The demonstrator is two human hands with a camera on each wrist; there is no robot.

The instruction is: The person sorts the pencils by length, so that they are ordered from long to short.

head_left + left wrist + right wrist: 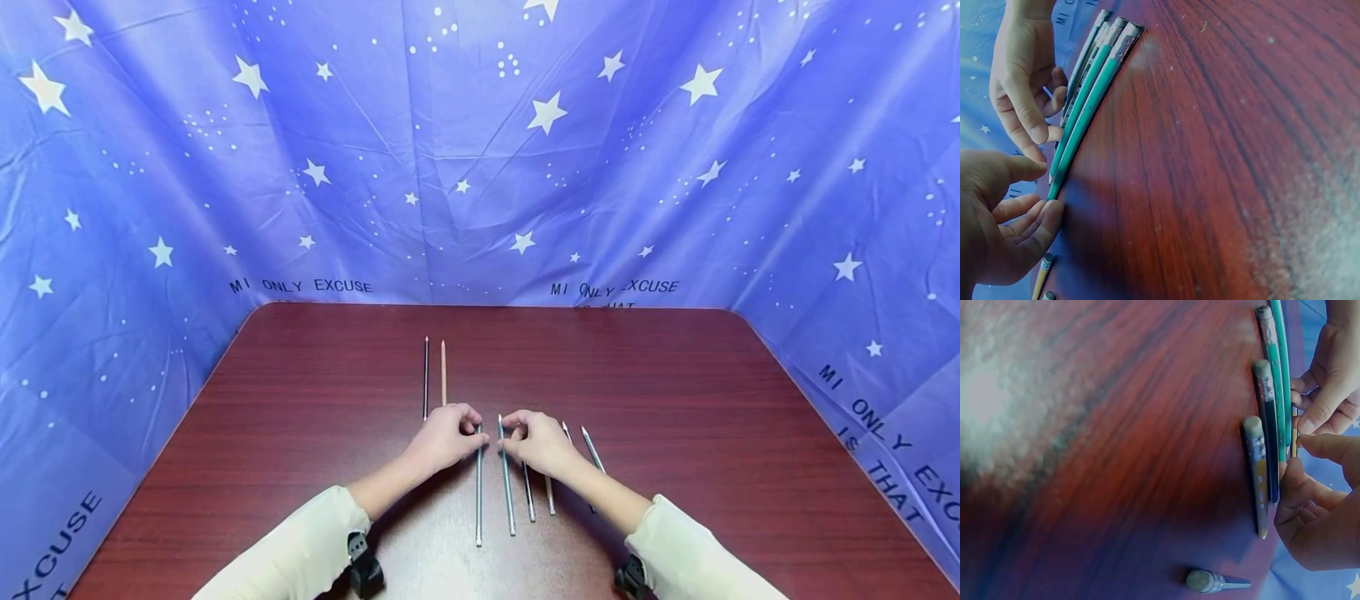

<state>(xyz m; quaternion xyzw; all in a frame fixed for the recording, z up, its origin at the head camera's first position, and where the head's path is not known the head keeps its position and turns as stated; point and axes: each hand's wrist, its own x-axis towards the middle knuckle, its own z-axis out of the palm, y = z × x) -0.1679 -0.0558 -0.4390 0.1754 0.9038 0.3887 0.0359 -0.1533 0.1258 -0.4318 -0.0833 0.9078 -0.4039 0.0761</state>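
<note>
In the middle of the table, two green pencils lie side by side, points away from me. My left hand [447,435] is at the point of the left green pencil [479,500], its thumb and index finger apart around the tip. My right hand [543,442] reaches the point of the other green pencil [507,500], fingertips right at its side. Near the right hand lie a black pencil [1266,394] and a yellowish-brown pencil [1257,456], erasers toward me. A separate pencil [592,450] runs partly under the right forearm.
Beyond my left hand lie a dark pencil [426,375] and a natural-wood pencil [443,371], their near ends partly hidden by the hand. The dark red wooden table [315,358] is bordered at the back and sides by a blue star-patterned cloth [465,150].
</note>
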